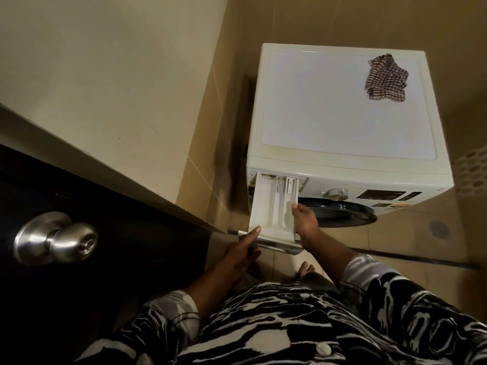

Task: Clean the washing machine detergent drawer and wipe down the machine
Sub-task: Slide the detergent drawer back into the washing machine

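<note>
A white front-loading washing machine (342, 106) stands in a tiled corner. Its white detergent drawer (271, 204) is pulled far out from the upper left of the front panel, with its compartments showing. My left hand (243, 252) grips the drawer's front handle at the left corner, thumb on top. My right hand (305, 219) holds the drawer's right side wall. A checked brown-and-white cloth (386, 79) lies crumpled on the machine's top, at the far right corner.
A dark door with a round metal knob (56, 237) stands open close on my left. The machine's dial (338, 193) and dark round door (340, 210) are right of the drawer. Beige tiled walls and floor surround it. My bare foot (307, 270) is below.
</note>
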